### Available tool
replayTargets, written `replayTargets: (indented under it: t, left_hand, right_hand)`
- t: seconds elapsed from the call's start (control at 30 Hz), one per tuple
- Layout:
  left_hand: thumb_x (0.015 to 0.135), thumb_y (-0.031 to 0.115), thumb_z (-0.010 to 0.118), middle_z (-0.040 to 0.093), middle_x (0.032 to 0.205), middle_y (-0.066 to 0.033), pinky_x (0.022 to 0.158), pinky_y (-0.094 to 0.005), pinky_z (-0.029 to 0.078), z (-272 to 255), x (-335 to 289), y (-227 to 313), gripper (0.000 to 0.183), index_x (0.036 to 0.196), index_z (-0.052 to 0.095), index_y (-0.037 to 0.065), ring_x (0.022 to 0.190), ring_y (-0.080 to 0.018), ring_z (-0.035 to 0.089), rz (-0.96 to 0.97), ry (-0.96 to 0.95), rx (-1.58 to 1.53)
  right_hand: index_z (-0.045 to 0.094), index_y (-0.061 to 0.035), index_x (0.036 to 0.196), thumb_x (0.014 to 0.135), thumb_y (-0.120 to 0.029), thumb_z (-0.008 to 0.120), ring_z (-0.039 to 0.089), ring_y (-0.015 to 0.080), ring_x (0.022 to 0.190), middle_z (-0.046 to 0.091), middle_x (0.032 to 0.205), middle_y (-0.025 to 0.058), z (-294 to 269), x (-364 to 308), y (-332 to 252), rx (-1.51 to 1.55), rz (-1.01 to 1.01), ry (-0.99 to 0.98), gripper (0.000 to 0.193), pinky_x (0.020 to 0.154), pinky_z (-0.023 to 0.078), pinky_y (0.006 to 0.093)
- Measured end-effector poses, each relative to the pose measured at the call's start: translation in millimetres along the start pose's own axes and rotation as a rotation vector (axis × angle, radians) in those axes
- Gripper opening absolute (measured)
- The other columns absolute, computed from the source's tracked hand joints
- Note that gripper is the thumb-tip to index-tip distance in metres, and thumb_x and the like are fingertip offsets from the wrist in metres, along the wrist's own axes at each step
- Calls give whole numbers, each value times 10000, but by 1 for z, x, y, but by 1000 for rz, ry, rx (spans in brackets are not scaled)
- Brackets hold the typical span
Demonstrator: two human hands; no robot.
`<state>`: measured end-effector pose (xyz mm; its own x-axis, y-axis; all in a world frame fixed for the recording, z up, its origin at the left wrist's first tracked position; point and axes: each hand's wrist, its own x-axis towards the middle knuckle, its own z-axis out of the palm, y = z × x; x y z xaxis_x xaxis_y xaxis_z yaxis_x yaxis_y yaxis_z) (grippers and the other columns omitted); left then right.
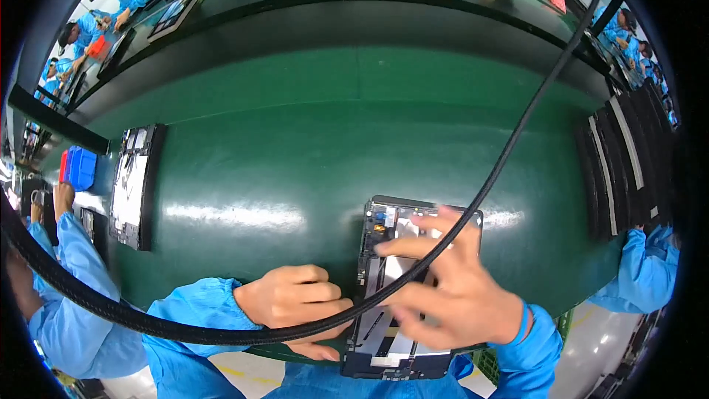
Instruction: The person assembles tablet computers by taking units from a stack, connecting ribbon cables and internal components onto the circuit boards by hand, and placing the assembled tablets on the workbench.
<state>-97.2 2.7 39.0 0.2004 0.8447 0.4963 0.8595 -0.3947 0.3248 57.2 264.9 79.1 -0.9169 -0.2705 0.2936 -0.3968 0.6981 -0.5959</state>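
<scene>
An opened tablet (375, 273), its inner boards, ribbon cables and pale battery area exposed, lies in front of me at the table's near edge. My right hand (458, 292) is over it with the fingers spread. The index fingertip reaches the tablet's upper left part, where contact is hard to judge. Beside the tablet's left edge, my left hand (299, 303) is curled closed, thumb pointing down along the near corner. Whatever its fingers may hold is hidden. A thick black braided cable (509, 144) crosses the view in front of both hands.
Another opened tablet (133, 185) lies left on the green table (258, 155). Black padded slabs (620, 162) stand at the right. A raised shelf (295, 0) at the back bears more devices. A blue bin (80, 168) and a co-worker's arm (85, 251) are left; another sleeve (642, 270) is right.
</scene>
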Motion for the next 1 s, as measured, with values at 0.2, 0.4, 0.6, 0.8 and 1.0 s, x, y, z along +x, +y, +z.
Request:
replayTargets:
  t: [0.2,0.4,0.6,0.8,1.0]
  left_hand:
    - [1012,647,675,717,1040,-11,764,-307,522,4,-11,7,597,1184,816,92,857,-164,657,33,-82,82]
    - [1038,568,668,710,1061,-37,744,-324,525,6,-14,10,554,1180,792,47,818,-173,628,47,-93,12]
    - [984,352,769,652,968,-104,728,-380,476,13,-5,7,380,984,720,-25,812,-257,577,38,66,-144]
    - [955,257,737,654,931,-117,714,-385,477,9,-6,10,328,1043,746,-59,825,-266,588,88,61,-185]
    - [969,278,718,647,930,-117,713,-373,480,17,-5,10,323,1029,741,-39,864,-257,621,178,-11,-104]
  right_hand:
    - [763,-168,1038,889,-251,853,464,408,1495,625,1482,100,33,9,2,-53,55,-115,194,1228,328,639]
    - [800,-156,939,772,-297,959,564,385,1371,721,1361,56,36,1,9,3,4,-92,270,1229,350,666]
    - [776,-117,915,812,-246,917,562,330,1394,689,1323,51,36,1,5,-34,-28,-118,216,1222,374,643]
    - [804,-91,975,737,-253,936,665,333,1268,782,1241,5,25,-9,7,-28,-72,-133,316,1198,422,627]
    - [734,-127,944,861,-234,839,692,244,1307,756,1105,3,27,-5,7,-127,-124,-85,171,1202,490,537]
